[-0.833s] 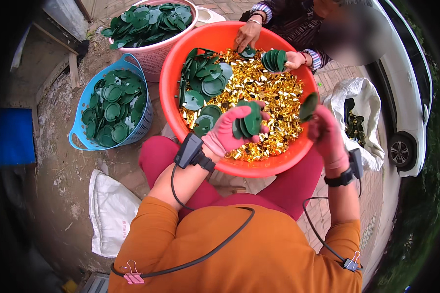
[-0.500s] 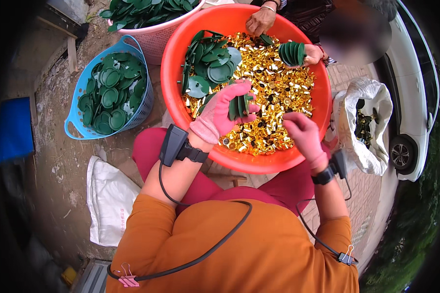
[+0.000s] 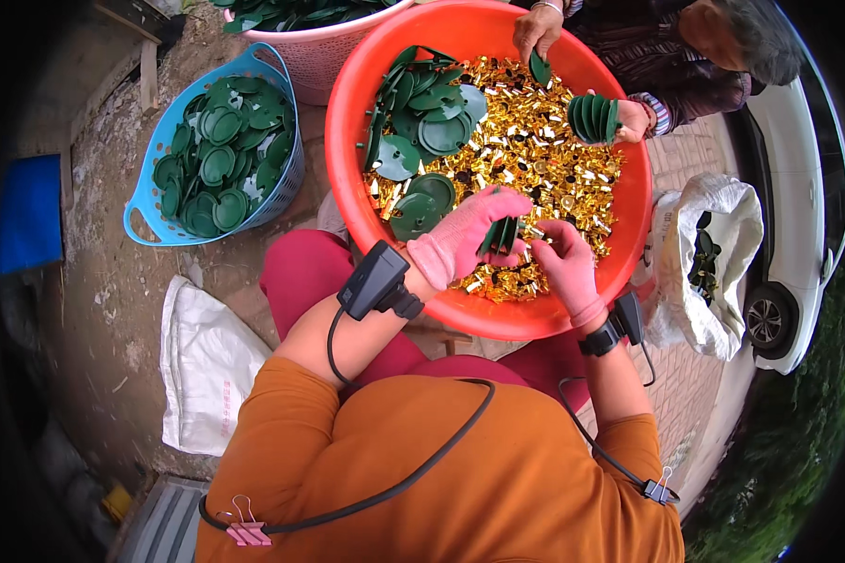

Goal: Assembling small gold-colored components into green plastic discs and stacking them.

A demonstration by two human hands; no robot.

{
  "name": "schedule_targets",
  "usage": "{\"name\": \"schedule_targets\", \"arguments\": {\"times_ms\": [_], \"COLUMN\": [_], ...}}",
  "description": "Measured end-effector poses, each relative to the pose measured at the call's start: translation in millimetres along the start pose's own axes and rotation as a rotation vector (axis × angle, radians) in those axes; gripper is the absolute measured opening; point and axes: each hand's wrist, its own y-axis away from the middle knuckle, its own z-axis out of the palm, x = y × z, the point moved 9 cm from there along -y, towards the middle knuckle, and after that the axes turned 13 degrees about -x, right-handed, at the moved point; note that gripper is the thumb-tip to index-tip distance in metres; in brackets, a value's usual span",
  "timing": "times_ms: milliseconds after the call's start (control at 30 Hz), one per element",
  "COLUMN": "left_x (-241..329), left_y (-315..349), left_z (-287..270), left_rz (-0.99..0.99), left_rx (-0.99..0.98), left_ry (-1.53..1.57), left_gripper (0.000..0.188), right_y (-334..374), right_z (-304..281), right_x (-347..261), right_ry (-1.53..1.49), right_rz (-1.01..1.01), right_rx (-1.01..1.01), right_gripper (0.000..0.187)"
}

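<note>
My left hand [image 3: 471,235], in a pink glove, grips a small stack of dark green plastic discs [image 3: 501,235] on edge over the near part of a big orange-red tub [image 3: 347,141]. Close beside the stack is my right hand [image 3: 571,269], also gloved in pink, its thumb and fingertips pinched together. Whatever is between those fingertips is too small to make out. Beneath both hands lie many small shiny gold pieces [image 3: 573,188], with some black ones among them. Loose green discs [image 3: 432,117] are heaped along the tub's left side.
Across the tub, a co-worker's hand [image 3: 620,120] holds a row of green discs, and their other hand [image 3: 537,33] holds one disc. A blue basket [image 3: 296,178] and a pink basket [image 3: 300,61] contain discs. White sacks [image 3: 207,366] flank me; a white car [image 3: 798,216] stands right.
My right hand has come in beside the stack, and my left hand has moved right. The co-worker has lifted a disc from the gold pieces. The whole view has shifted slightly.
</note>
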Motion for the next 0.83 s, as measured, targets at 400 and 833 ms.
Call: {"name": "schedule_targets", "arguments": {"times_ms": [400,833], "left_x": [-22,-23], "left_y": [-11,-20], "left_z": [18,25], "left_rz": [-0.065,-0.044], "left_rx": [-0.262,-0.310], "left_ry": [0.198,0.091], "left_gripper": [0.039,0.044], "right_y": [29,26], "right_z": [-6,-9], "right_x": [-20,-26], "right_ry": [-0.306,-0.396], "right_rz": [-0.031,-0.187], "right_rx": [-0.083,0.051], "right_gripper": [0.031,0.046]}}
